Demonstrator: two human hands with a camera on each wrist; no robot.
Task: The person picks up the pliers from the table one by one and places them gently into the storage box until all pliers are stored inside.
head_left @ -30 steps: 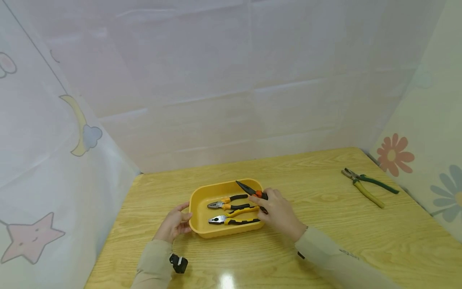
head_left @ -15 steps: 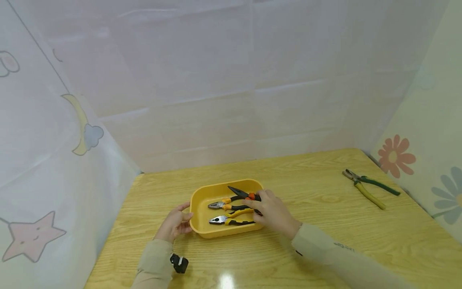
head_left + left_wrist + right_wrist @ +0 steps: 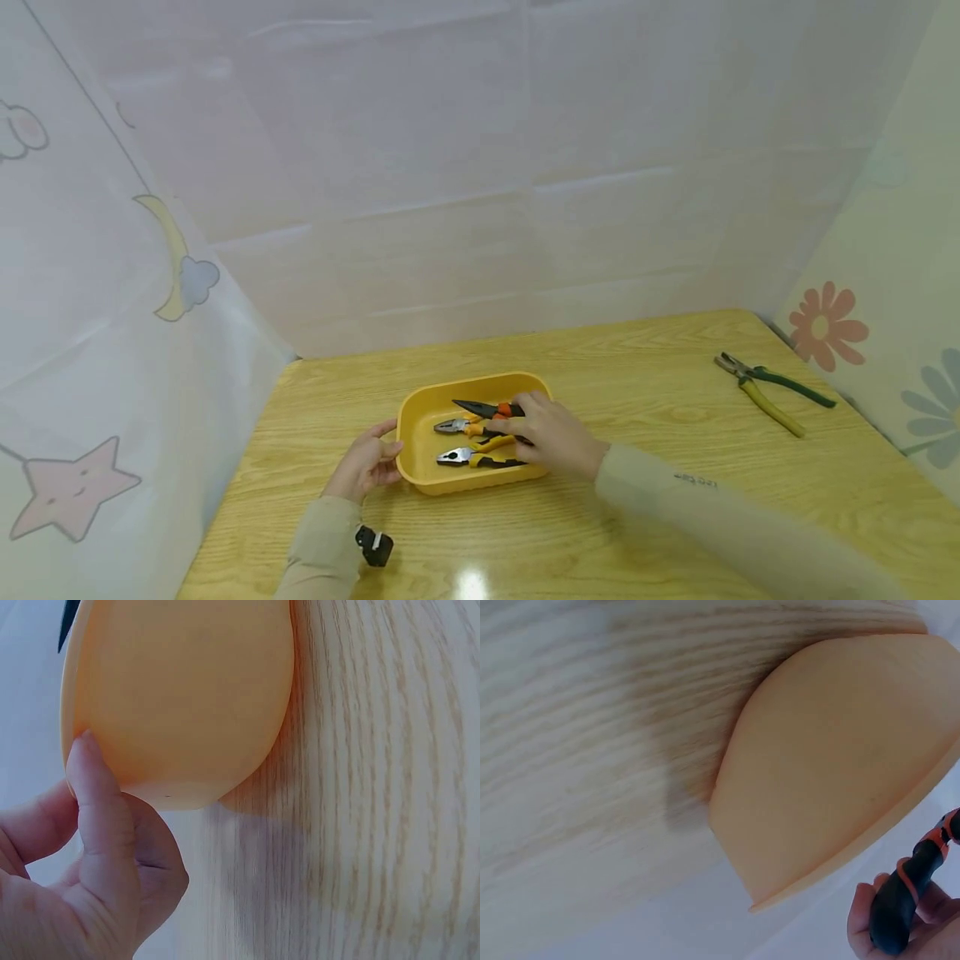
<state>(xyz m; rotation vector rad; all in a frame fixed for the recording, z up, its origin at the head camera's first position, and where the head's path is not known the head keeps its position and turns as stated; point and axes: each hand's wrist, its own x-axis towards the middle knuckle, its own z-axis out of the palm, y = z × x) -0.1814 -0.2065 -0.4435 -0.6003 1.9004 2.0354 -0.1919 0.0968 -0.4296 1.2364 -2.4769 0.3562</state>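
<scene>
My left hand (image 3: 365, 464) pinches the left end of a yellow plastic tray (image 3: 408, 481), the thumb over its rim in the left wrist view. My right hand (image 3: 551, 433) is over the tray's right end and holds long-nose pliers (image 3: 476, 407) by their black and orange handles; the dark pointed nose points left. Beneath lie combination pliers (image 3: 450, 426) with orange and black handles and, nearer the front, combination pliers (image 3: 454, 457) with yellow and black handles. The right hand hides their handle ends. In the right wrist view, the held handle (image 3: 900, 907) shows above the tray rim.
Another pair of pliers (image 3: 765, 398), one handle green and one yellow-green, lies spread on the wooden table (image 3: 637, 367) at the far right. A printed cloth backdrop (image 3: 450, 167) rises along the table's back and sides.
My right hand has moved left with the long-nose pliers, farther in over the tray. The pliers' nose now points more nearly straight left. The left hand stays at the tray's rim.
</scene>
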